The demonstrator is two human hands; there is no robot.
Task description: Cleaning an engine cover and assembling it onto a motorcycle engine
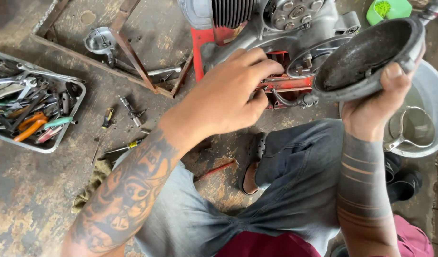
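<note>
My right hand [378, 102] grips a round, dark, greasy metal cover [366, 59] by its rim, tilted with the hollow side toward me. My left hand [226, 95] reaches into a grey engine [295, 24] that sits on a red stand [204, 45]; its fingers curl against the red frame under the open round casing. What the fingertips touch is hidden. A black cable end [300, 101] lies just right of that hand.
A metal tray [62, 138] holding several pliers and wrenches sits at the left. Screwdrivers [105, 126], a spark plug [128, 110] and a wrench [162, 71] lie on the worn floor. A steel basin [435, 95] holding a cup stands at right, a green tub [388, 9] beyond.
</note>
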